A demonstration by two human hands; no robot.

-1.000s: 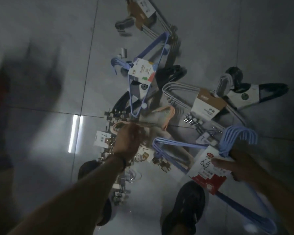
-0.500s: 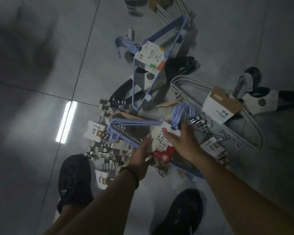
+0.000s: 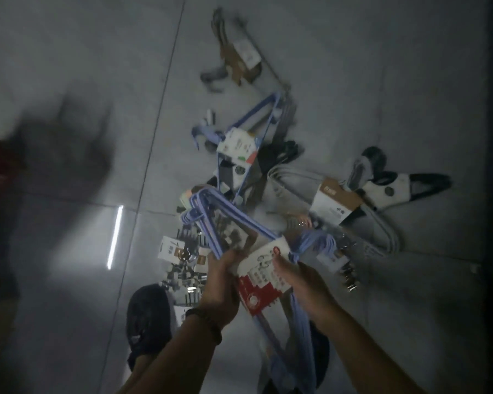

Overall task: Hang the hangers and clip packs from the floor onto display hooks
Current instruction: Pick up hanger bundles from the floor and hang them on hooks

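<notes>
Left hand curled round the blue hanger pack beside its label card; right hand grips the card's other side, thumb on top; pack held between both hands (frame blurred). Beyond the right hand: grey hanger pack on the floor; clip packs left of the left hand.
</notes>
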